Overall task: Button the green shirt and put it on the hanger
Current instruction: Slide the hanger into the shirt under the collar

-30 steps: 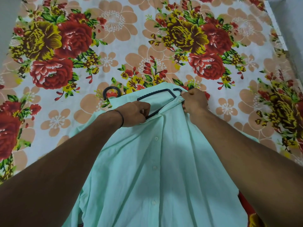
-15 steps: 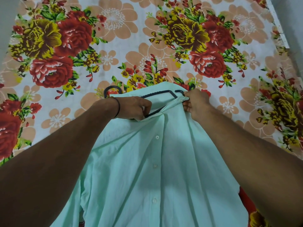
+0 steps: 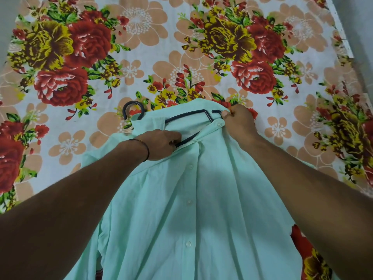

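Observation:
A pale green shirt (image 3: pixel 201 209) lies on the floral bedsheet, its front placket buttoned down the middle and its collar pointing away from me. A dark hanger (image 3: pixel 187 115) sits partly inside the collar opening; its hook (image 3: pixel 132 107) sticks out to the left past the collar. My left hand (image 3: pixel 159 143) is closed on the left collar edge and touches the hanger's lower bar. My right hand (image 3: pixel 239 123) pinches the right collar end beside the top button (image 3: pixel 219 124). The rest of the hanger is hidden under the cloth.
The floral bedsheet (image 3: pixel 141 57) covers the whole surface around the shirt. Grey floor or wall shows at the far right edge (image 3: pixel 361 27) and the upper left corner.
My left hand has slid a little left and down along the collar. My right hand has lifted the right collar end slightly, showing the top button. The hanger has barely moved.

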